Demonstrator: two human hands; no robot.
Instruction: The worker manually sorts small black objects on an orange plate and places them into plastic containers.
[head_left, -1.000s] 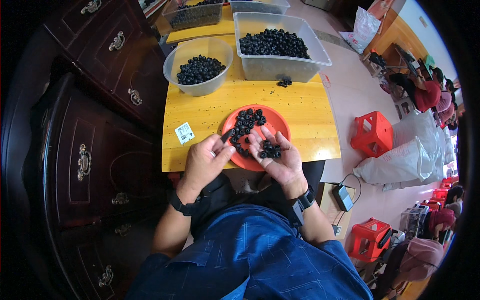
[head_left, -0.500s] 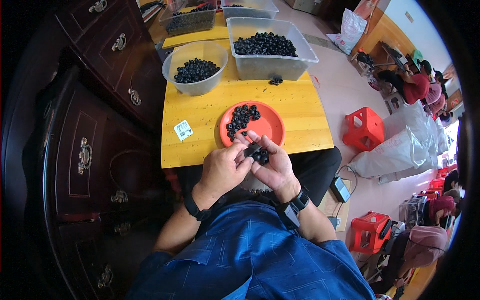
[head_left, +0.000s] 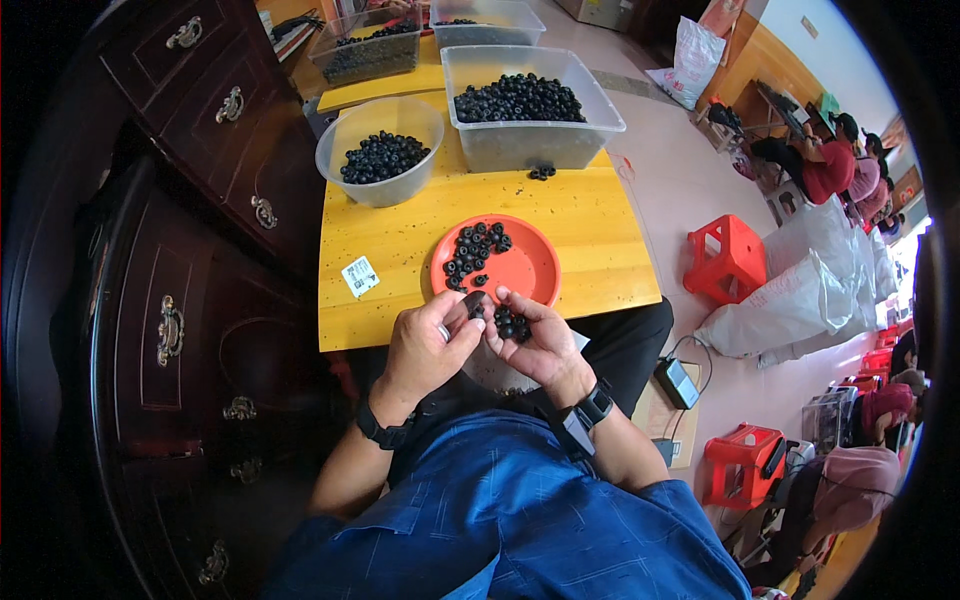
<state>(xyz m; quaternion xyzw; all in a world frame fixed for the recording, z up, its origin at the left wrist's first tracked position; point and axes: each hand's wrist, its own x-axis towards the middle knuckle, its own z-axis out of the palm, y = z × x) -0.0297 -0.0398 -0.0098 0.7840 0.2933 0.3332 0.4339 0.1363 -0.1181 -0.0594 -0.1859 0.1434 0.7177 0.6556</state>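
Note:
Between the thumb and fingers of my left hand is a small dark piece, too small to name surely. My right hand is cupped palm up around several round black ring-shaped parts, its fingertips close to the left hand's. Both hands are over the near edge of the yellow table, just in front of a red plate. More black rings lie on the plate's left side, with visible centre holes.
A round clear tub and a large clear bin of black parts stand behind the plate. A printed label lies on the table. Dark drawers rise at left; red stools, white sacks and people are at right.
My left hand has drawn back to the left from the right palm, taking the dark piece with it. The view has shifted slightly, and the right hand still cups the black rings.

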